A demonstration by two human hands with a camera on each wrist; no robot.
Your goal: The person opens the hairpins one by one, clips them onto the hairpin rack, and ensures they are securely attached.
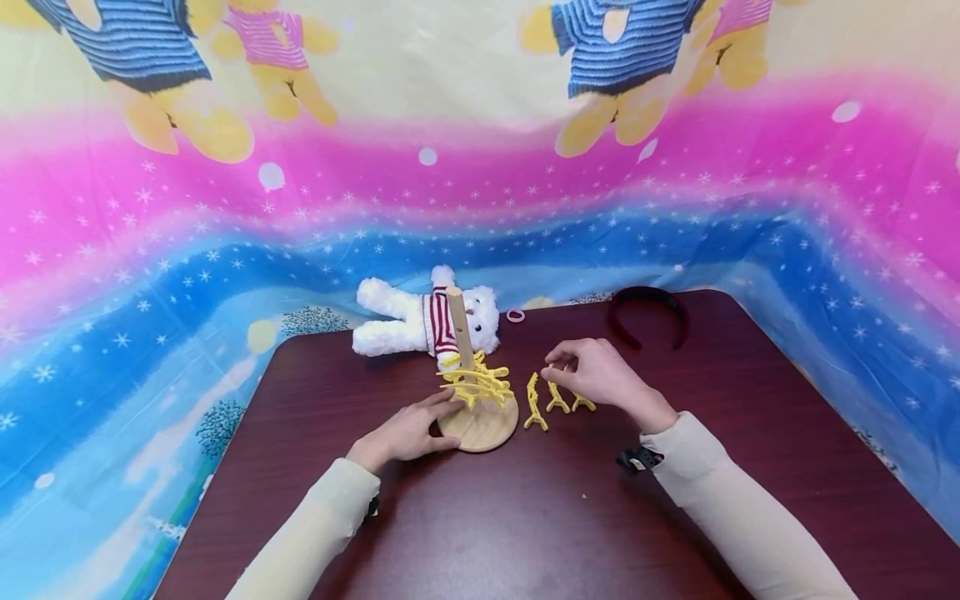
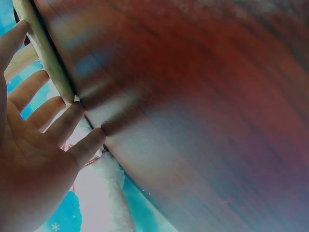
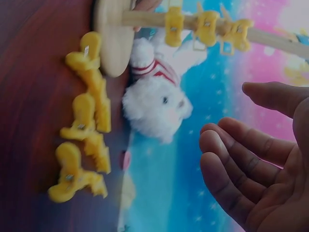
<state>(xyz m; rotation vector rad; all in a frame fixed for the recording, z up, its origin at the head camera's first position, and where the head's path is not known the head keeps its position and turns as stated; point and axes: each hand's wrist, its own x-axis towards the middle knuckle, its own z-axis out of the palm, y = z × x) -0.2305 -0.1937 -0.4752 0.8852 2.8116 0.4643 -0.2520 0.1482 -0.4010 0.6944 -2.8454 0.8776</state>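
A wooden stand has a round base (image 1: 483, 435) and an upright post (image 1: 457, 321). Several yellow spring clips (image 1: 480, 386) are clamped around the lower post, their toothed arms sticking out. My left hand (image 1: 408, 429) is at the base's left side, its fairly straight, spread fingers (image 2: 63, 123) touching the rim. Three more yellow clips (image 3: 79, 118) stand in a row on the table, right of the base. Over these, my right hand (image 1: 600, 371) hovers with relaxed fingers and thumb apart; the right wrist view shows nothing in its grasp. In the head view it partly hides the rightmost clip.
A white plush bear (image 1: 401, 325) in a red-striped top lies behind the stand. Near its head is a small pink ring (image 1: 515, 316). A dark red headband (image 1: 648, 292) is at the table's (image 1: 570, 533) back right. A patterned cloth hangs behind.
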